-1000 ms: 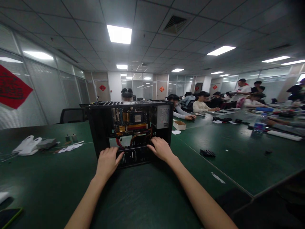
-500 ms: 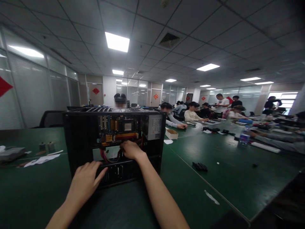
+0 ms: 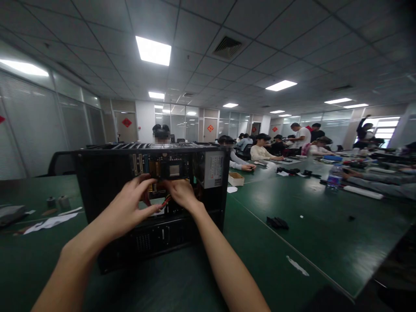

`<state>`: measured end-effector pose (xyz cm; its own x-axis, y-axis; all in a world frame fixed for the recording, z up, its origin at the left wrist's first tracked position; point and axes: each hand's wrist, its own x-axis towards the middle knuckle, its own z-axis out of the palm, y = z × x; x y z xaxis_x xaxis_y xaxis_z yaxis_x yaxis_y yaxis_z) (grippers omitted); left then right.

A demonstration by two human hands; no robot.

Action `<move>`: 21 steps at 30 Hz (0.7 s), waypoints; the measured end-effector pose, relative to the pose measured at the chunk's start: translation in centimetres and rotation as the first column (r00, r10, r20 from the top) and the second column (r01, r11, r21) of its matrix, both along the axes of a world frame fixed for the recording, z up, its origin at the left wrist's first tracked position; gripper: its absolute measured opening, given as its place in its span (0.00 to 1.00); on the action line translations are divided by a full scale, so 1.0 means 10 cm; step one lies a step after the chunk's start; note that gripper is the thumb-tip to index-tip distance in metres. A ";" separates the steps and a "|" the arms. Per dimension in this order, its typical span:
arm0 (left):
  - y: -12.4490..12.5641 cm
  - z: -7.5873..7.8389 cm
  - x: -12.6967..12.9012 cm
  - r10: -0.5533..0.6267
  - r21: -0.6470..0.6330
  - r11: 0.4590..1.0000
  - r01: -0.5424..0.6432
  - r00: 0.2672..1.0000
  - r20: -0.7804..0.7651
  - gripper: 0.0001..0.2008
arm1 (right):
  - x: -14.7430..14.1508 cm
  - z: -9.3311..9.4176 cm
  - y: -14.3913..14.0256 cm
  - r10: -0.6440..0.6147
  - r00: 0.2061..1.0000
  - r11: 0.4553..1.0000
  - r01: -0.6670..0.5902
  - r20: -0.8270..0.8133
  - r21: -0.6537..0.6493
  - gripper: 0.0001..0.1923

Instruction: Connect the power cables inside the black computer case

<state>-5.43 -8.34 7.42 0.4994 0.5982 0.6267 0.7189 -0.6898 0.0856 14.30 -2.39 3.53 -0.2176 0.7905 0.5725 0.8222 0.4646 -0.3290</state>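
left hand [image 3: 130, 208], centre-left of frame: fingers [image 3: 144, 182] loosely spread and curled, thumb apart, reaching into the open computer case [image 3: 107, 186]; whether they grip anything cannot be told. right hand [image 3: 182, 194], centre: fingers bent downward inside the case at the red cables [image 3: 165, 201]; actual pinch is hidden. case stands open-sided on the green table [image 3: 292, 225], centre frame. inside: motherboard [image 3: 162, 164] upper middle, power supply [image 3: 212, 169] at right.
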 end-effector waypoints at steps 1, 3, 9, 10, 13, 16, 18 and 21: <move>-0.02 0.02 0.00 -0.012 0.020 1.000 0.012 1.000 0.010 0.37 | 0.05 0.05 -0.02 0.053 0.994 0.998 -0.055 -0.097 -0.014 0.38; -0.05 0.02 0.01 -0.047 0.036 0.998 0.047 0.999 0.018 0.39 | 0.14 0.13 -0.06 0.169 0.945 0.981 -0.188 -0.279 -0.043 0.38; -0.13 0.01 0.08 -0.143 -0.048 0.989 0.143 0.990 -0.003 0.21 | 0.31 0.23 -0.18 0.414 0.804 0.843 -0.516 -0.426 -0.154 0.35; -0.13 0.02 0.10 -0.143 -0.041 0.989 0.143 0.990 0.004 0.19 | 0.32 0.23 -0.19 0.421 0.794 0.834 -0.529 -0.438 -0.157 0.35; -0.14 0.01 0.15 -0.126 0.024 0.992 0.125 0.991 0.048 0.19 | 0.34 0.23 -0.20 0.423 0.768 0.828 -0.543 -0.481 -0.138 0.35; -0.14 -0.01 0.18 -0.142 0.033 0.990 0.140 0.986 0.084 0.21 | 0.36 0.23 -0.24 0.441 0.777 0.812 -0.558 -0.449 -0.168 0.34; -0.14 -0.02 0.19 -0.180 0.023 0.984 0.178 0.977 0.116 0.22 | 0.36 0.22 -0.27 0.430 0.815 0.833 -0.524 -0.389 -0.177 0.34; -0.15 0.00 0.18 -0.222 0.018 0.975 0.222 0.962 0.157 0.18 | 0.34 0.20 -0.30 0.380 0.890 0.895 -0.422 -0.253 -0.141 0.32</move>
<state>-3.64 -9.84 7.45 0.5152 0.4837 0.7076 0.5255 -0.8304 0.1850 17.69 -5.41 5.48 -0.4286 0.7580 0.4916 0.4786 0.6520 -0.5881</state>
